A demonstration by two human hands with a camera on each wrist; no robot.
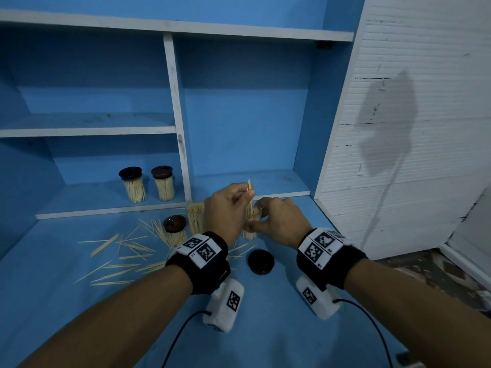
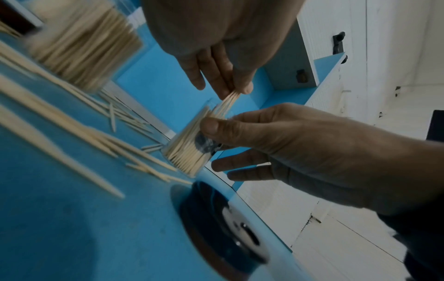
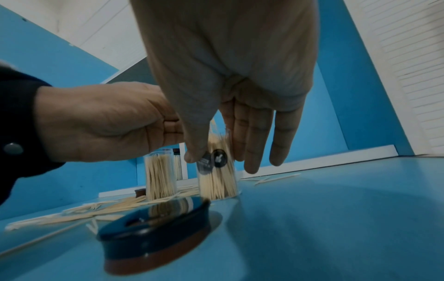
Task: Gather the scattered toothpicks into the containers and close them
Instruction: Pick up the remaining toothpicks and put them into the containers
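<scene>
My left hand (image 1: pixel 245 195) pinches a small bundle of toothpicks (image 1: pixel 249 188) upright over an open clear container (image 1: pixel 251 232), their lower ends inside its mouth. My right hand (image 1: pixel 265 216) grips that container between thumb and fingers and holds it standing on the blue counter (image 1: pixel 292 341). In the right wrist view the container (image 3: pixel 217 182) is well filled and carries a dark round label. Its dark lid (image 1: pixel 261 262) lies loose on the counter just in front. Scattered toothpicks (image 1: pixel 119 252) lie to the left.
A second open, filled container (image 1: pixel 195 217) stands left of my hands, with a capped one (image 1: pixel 174 228) beside it. Two capped containers (image 1: pixel 132 185) (image 1: pixel 163 184) stand on the lower shelf. A white slatted wall (image 1: pixel 398 128) closes off the right.
</scene>
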